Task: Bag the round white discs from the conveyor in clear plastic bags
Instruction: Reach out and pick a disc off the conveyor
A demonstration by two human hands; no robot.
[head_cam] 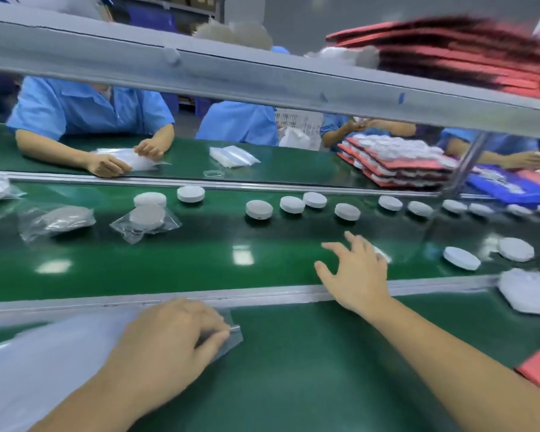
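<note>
- Done so far, judging from the belt: two discs already sit sealed in clear bags on the conveyor [262,260], well to the left of the right-hand grip [353,269]. One is the bagged disc [147,218] with a bare disc touching its far edge; the other bagged disc [60,219] lies further left.
- The right-hand grip is spread, fingers apart, out over the belt. A white disc [382,254] shows only as a sliver past the fingertips, so I cannot tell whether the fingers touch it yet.
- The left-hand grip [172,335] is pressed together, pinching the corner of a clear plastic bag [228,338] flat against the near table [325,369], nearer the body than the right grip. That bag looks empty, with no disc in it yet.
- Left to do: plenty. A row of loose discs [346,211] runs across the belt beyond the right grip, from its far left out to its far right, where they blur.
- Two more loose discs lie to the right of the right grip, the nearer one [462,258] well apart from it.
- A pale heap [530,291] further right may be spare bags; too blurred to say.
- My reading: the step in hand is fetching one disc for the waiting bag, and the job overall is in its early part.
</note>
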